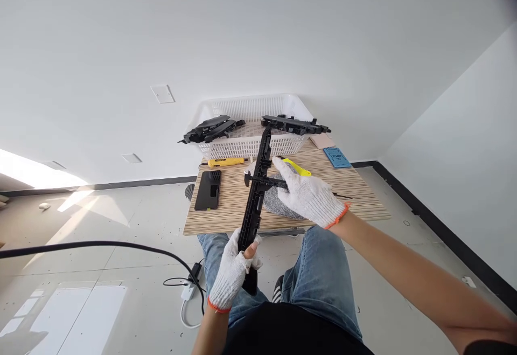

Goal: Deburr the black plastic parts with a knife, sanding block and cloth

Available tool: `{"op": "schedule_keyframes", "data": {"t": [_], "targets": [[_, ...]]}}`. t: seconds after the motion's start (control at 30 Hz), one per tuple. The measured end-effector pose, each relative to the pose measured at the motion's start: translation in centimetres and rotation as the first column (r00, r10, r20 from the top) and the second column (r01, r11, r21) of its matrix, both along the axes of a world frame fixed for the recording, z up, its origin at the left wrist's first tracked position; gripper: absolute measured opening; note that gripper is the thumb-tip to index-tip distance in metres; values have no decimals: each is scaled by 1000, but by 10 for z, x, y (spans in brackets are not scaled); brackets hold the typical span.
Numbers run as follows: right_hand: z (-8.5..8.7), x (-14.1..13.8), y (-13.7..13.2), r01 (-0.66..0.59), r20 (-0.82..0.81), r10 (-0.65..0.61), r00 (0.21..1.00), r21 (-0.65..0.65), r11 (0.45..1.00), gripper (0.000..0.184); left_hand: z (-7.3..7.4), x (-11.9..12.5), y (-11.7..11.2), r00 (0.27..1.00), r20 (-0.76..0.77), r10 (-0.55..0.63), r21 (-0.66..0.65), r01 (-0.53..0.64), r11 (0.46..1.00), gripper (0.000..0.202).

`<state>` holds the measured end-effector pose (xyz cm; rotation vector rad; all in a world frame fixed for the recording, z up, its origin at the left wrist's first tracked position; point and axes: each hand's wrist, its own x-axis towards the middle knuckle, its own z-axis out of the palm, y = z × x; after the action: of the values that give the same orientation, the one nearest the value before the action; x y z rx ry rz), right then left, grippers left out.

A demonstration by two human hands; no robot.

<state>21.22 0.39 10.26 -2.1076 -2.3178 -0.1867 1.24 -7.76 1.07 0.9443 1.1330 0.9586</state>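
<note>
My left hand (236, 269), in a white knit glove with an orange cuff, is closed around the lower end of a long black plastic part (254, 204). The part stands at a slant above the table's front edge, its top reaching the basket. My gloved right hand (307, 193) grips a black caliper (266, 181) at its right end. The caliper lies across the part's middle, its jaws at the left side; whether they touch the part I cannot tell. My right index finger points out toward the part.
A white basket (242, 145) with black plastic parts (297, 124) stands against the wall. The slatted table (355, 199) bears a yellow-handled tool (226, 161), a black phone (208, 190), a grey cloth (278, 202), a bright yellow item (298, 167) and a blue pad (337, 157). A black cable (121, 243) crosses at left.
</note>
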Motion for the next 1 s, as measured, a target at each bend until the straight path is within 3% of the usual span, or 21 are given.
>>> {"op": "schedule_keyframes", "data": {"t": [0.27, 0.43, 0.5, 0.57, 0.67, 0.73, 0.87, 0.93, 1.0], "targets": [[-16, 6, -1, -122, 22, 124, 992, -75, 990, 74, 2, -2, -10, 1000, -17, 9, -22, -9, 1000, 47], [-27, 4, -10, -145, 18, 147, 989, -91, 985, 66, -10, -5, -16, 999, -42, 11, -26, -12, 1000, 53], [-28, 5, -12, -140, -7, 140, 990, -66, 988, 54, -17, -8, -14, 998, -65, 19, 1, -19, 1000, 55], [-27, 6, -12, -138, -29, 137, 990, -39, 990, 38, -24, -10, -9, 998, -55, 33, 26, -32, 999, 60], [-25, 11, -8, -102, -56, 102, 993, -5, 995, 35, -30, -9, 1, 1000, -26, 11, 43, -10, 999, 67], [-24, 15, -3, -88, -101, 90, 991, 32, 996, 35, -34, -5, 10, 996, 7, 91, 69, -92, 993, 70], [-20, 22, 9, -232, -72, 240, 968, 112, 966, 34, -37, 9, 33, 975, 100, 200, 184, -216, 959, 74], [-15, 24, 16, -270, 13, 271, 963, 159, 950, 36, -34, 13, 45, 980, 101, 170, 246, -190, 950, 70], [-6, 24, 23, -224, 41, 220, 975, 180, 958, 37, -26, 17, 56, 993, 69, 94, 284, -110, 953, 65]]}}
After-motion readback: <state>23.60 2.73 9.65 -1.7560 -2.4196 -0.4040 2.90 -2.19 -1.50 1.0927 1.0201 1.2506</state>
